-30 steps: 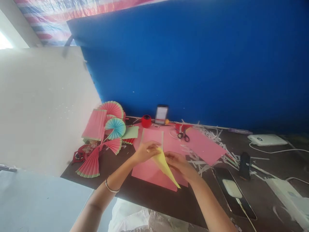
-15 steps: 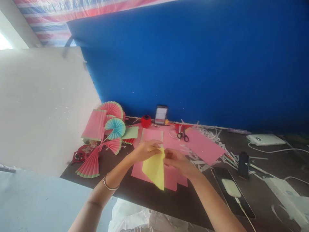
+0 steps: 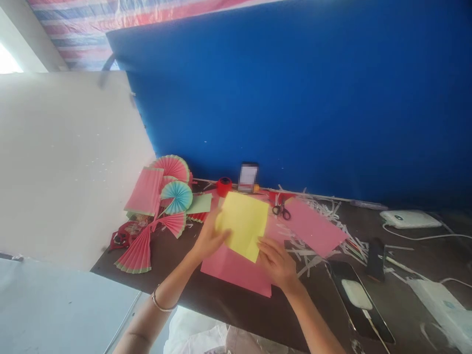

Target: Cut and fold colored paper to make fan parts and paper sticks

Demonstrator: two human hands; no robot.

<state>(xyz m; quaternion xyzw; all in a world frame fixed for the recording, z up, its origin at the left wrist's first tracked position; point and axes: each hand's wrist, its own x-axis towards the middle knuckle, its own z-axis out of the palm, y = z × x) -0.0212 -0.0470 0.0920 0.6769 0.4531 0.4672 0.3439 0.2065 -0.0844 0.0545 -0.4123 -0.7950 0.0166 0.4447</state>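
Observation:
A yellow sheet of paper (image 3: 246,221) is held up between my two hands, tilted over the desk. My left hand (image 3: 212,238) grips its left edge, with the thumb lying on the front face and the other fingers out of sight. On the lower right edge, my right hand (image 3: 276,258) pinches the sheet between thumb and fingers. Beneath it lie pink sheets of paper (image 3: 236,275), partly covered by the yellow one and by my hands.
Folded paper fans (image 3: 138,248) and a blue paper rosette (image 3: 177,196) crowd the left side. Scissors (image 3: 281,211), red tape (image 3: 223,186) and a pink sheet (image 3: 317,227) lie behind, among white paper strips (image 3: 306,260). To the right are a phone (image 3: 372,319) and a white power bank (image 3: 409,219).
The yellow paper has been raised and turned from a narrow, hanging position to face me broadly. My left hand has moved to its left edge, my right hand to the lower right.

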